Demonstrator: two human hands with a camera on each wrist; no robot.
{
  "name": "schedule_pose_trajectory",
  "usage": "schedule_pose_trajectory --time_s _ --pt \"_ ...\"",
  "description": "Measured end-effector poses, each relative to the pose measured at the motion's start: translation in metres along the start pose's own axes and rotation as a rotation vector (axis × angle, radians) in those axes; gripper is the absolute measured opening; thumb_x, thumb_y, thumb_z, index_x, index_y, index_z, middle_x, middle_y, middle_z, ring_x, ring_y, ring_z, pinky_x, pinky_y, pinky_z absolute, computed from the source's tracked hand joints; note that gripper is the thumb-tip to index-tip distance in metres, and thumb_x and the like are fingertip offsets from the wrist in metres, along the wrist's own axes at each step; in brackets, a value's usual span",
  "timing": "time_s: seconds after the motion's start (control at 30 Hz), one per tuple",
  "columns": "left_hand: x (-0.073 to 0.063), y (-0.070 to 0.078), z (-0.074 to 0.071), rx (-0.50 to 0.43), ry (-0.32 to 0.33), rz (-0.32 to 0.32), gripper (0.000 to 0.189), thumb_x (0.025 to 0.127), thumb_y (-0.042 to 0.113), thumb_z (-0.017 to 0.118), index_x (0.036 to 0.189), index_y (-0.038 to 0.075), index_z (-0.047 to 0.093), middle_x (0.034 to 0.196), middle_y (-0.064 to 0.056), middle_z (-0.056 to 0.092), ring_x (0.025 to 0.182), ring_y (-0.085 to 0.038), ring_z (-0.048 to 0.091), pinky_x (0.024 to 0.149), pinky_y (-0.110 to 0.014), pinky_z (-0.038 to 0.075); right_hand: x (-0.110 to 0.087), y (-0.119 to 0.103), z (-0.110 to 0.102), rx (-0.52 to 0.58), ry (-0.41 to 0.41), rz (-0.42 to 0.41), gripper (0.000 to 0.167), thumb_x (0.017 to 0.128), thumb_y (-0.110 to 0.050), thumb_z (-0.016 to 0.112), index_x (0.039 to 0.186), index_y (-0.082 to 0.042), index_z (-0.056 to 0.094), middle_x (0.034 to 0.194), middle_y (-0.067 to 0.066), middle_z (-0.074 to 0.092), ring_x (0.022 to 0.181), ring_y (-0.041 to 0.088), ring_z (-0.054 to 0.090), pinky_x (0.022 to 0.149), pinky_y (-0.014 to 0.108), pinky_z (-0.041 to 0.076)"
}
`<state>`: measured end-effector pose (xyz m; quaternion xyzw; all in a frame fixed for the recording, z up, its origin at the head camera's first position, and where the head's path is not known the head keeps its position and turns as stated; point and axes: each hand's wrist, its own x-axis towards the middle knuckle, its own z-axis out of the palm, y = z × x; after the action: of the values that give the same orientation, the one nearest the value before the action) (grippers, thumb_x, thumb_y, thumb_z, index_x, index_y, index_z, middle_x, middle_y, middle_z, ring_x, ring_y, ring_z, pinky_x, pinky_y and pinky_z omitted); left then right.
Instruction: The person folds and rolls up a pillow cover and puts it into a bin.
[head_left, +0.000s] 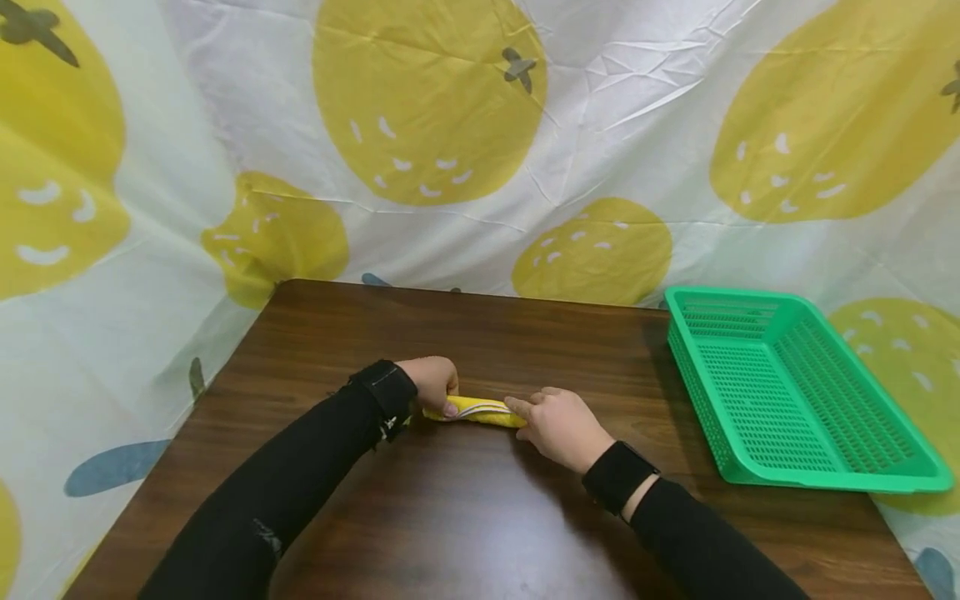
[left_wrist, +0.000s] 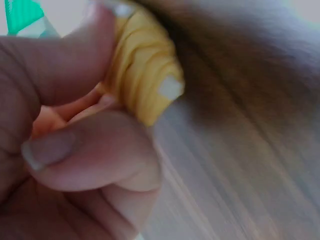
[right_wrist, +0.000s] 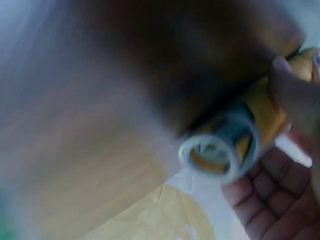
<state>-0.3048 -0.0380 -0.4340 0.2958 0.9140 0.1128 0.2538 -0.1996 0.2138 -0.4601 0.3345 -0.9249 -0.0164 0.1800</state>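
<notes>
A yellow rolled cloth point(head_left: 486, 408) with white and dark stripes lies crosswise near the middle of the table, between both hands. At its left end my left hand point(head_left: 435, 385) pinches it between thumb and fingers. The left wrist view shows the layered yellow folds point(left_wrist: 145, 62) of that end sticking out past the thumb. My right hand point(head_left: 564, 427) holds the other end, its thumb on one side and fingers on the other. In the right wrist view, the roll's open end point(right_wrist: 210, 157) shows a spiral with a pale rim; much of this view is blurred.
A green plastic basket point(head_left: 693, 396) with perforated walls stands at the right side of the brown wooden table point(head_left: 465, 517). Behind and beside the table hangs a white curtain point(head_left: 600, 108) printed with large yellow fruit.
</notes>
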Motion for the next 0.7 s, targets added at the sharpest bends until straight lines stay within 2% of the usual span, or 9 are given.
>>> schedule_pose_trajectory --time_s 0.1,0.17,0.3,0.43,0.5,0.6,0.7 --pt "-0.008 0.002 -0.012 -0.14 -0.134 -0.022 0.028 0.097 0.024 0.08 0.075 0.01 0.069 0.065 0.006 0.053 0.06 -0.008 0.049 0.054 -0.021 0.039 0.0 -0.009 0.004 -0.026 0.011 -0.013 0.043 0.085 -0.028 0.089 0.123 -0.011 0.079 0.098 0.005 0.076 0.083 0.021 0.073 0.076 0.037 0.061" --pt "-0.014 0.002 -0.016 -0.22 -0.196 -0.025 0.029 0.1 0.025 0.076 0.077 0.009 0.068 0.065 0.007 0.051 0.058 -0.007 0.047 0.053 -0.02 0.037 0.002 -0.014 0.004 -0.039 0.025 -0.022 0.035 0.086 -0.024 0.088 0.116 -0.009 0.079 0.097 0.005 0.073 0.082 0.022 0.07 0.074 0.036 0.059" --pt "-0.016 -0.012 -0.013 -0.377 -0.238 -0.046 0.032 0.107 0.029 0.065 0.081 0.011 0.066 0.063 0.006 0.047 0.053 -0.008 0.042 0.053 -0.022 0.036 0.005 -0.019 0.003 -0.092 0.046 -0.033 0.023 0.086 -0.02 0.086 0.105 -0.009 0.081 0.093 0.003 0.073 0.085 0.022 0.064 0.076 0.034 0.056" --pt "-0.014 -0.029 -0.003 -0.539 -0.199 -0.074 0.034 0.112 0.03 0.056 0.087 0.01 0.068 0.064 0.003 0.045 0.05 -0.01 0.043 0.054 -0.025 0.039 0.008 -0.018 0.003 -0.126 0.056 -0.04 0.011 0.086 -0.016 0.084 0.096 -0.012 0.081 0.087 0.001 0.072 0.083 0.022 0.058 0.074 0.032 0.05" --pt "-0.015 -0.033 0.0 -0.58 -0.167 -0.064 0.034 0.112 0.031 0.055 0.09 0.008 0.068 0.066 0.002 0.046 0.05 -0.011 0.045 0.054 -0.025 0.041 0.009 -0.017 0.003 -0.124 0.064 -0.042 0.005 0.086 -0.013 0.082 0.09 -0.013 0.079 0.083 0.001 0.071 0.08 0.022 0.056 0.073 0.032 0.047" --pt "-0.018 -0.035 0.004 -0.591 -0.095 -0.051 0.034 0.112 0.032 0.056 0.093 0.007 0.07 0.067 0.002 0.048 0.049 -0.011 0.048 0.053 -0.025 0.044 0.01 -0.016 0.005 -0.11 0.081 -0.035 0.008 0.082 -0.012 0.083 0.081 -0.013 0.075 0.078 0.0 0.07 0.077 0.021 0.057 0.072 0.031 0.047" --pt "-0.024 -0.034 0.01 -0.508 0.023 -0.026 0.033 0.111 0.033 0.059 0.095 0.007 0.072 0.067 0.002 0.051 0.049 -0.013 0.05 0.052 -0.026 0.046 0.009 -0.016 0.006 -0.103 0.083 -0.024 0.016 0.079 -0.014 0.087 0.078 -0.013 0.071 0.076 0.0 0.072 0.075 0.02 0.06 0.072 0.031 0.049"
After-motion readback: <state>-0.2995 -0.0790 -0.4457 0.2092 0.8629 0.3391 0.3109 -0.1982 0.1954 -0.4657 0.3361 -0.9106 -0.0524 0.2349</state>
